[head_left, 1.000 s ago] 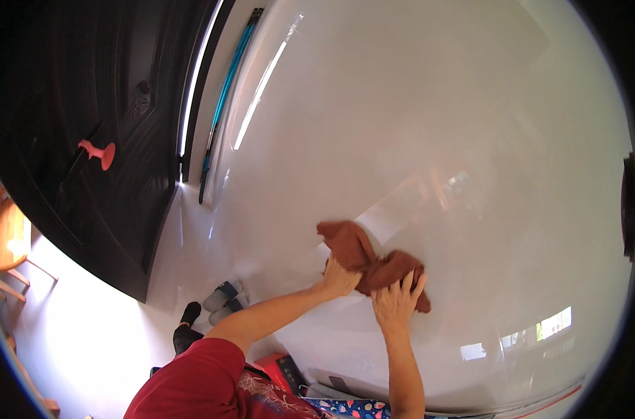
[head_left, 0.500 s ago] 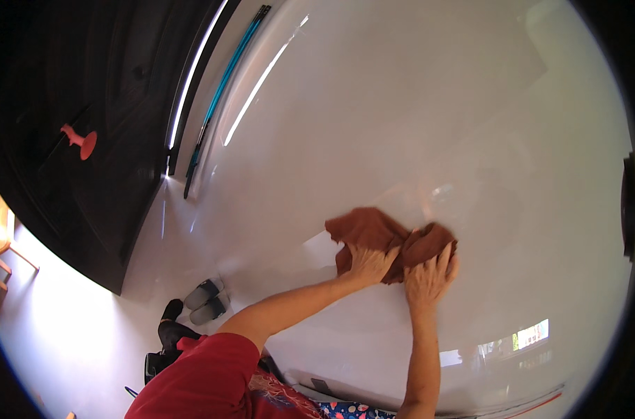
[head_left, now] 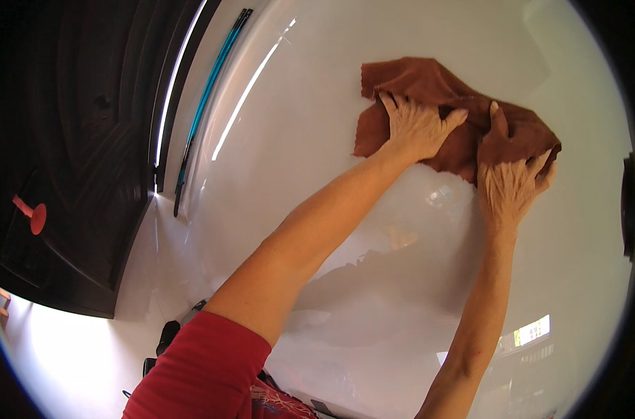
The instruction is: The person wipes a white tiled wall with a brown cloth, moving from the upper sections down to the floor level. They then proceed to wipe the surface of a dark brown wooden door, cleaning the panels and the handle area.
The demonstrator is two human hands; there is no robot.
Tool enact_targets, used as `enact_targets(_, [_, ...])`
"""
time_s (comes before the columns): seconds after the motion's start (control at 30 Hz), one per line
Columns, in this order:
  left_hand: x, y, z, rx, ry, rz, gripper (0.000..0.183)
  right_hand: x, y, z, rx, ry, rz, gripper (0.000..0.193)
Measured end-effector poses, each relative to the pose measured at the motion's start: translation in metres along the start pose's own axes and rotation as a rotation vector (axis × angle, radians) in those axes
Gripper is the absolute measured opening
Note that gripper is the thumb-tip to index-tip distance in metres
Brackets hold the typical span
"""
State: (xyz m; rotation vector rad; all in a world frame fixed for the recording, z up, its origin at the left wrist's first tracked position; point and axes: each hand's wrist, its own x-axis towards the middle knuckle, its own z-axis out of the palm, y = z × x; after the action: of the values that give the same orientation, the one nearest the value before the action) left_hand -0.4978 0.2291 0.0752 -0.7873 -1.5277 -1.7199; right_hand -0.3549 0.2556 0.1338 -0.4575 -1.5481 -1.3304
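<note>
A brown cloth (head_left: 436, 80) with ragged edges lies bunched and folded against a glossy pale surface (head_left: 394, 300). My left hand (head_left: 419, 129) presses on its left part, fingers tucked into a fold and thumb stretched to the right. My right hand (head_left: 509, 185) grips the cloth's right end. A flap of cloth covers part of the right fingers, while one fingertip pokes up beside it. Both arms reach far out, the left one in a red sleeve.
A dark door (head_left: 73, 140) with a pink knob-like fitting (head_left: 35, 218) stands at the left. Beside it lean thin blue poles (head_left: 209, 105). A dark object (head_left: 629, 206) sits at the far right rim. Bright floor (head_left: 66, 349) shows at the lower left.
Both hands have moved up and to the right with the cloth, which is now more spread out. My arms are stretched further, and the slippers at the lower left are now mostly hidden.
</note>
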Motion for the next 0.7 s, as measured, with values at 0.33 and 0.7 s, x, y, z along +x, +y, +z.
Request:
enact_targets(0.33, [-0.034,-0.114,-0.039,0.219,-0.185,-0.101,0.038,-0.02,-0.102,0.007,0.373,0.109,-0.198,0.049])
enact_targets(0.7, [-0.215,-0.145,-0.054,0.178,-0.214,-0.295,0.03,-0.164,-0.125,-0.027,0.632,-0.113,-0.334,0.052])
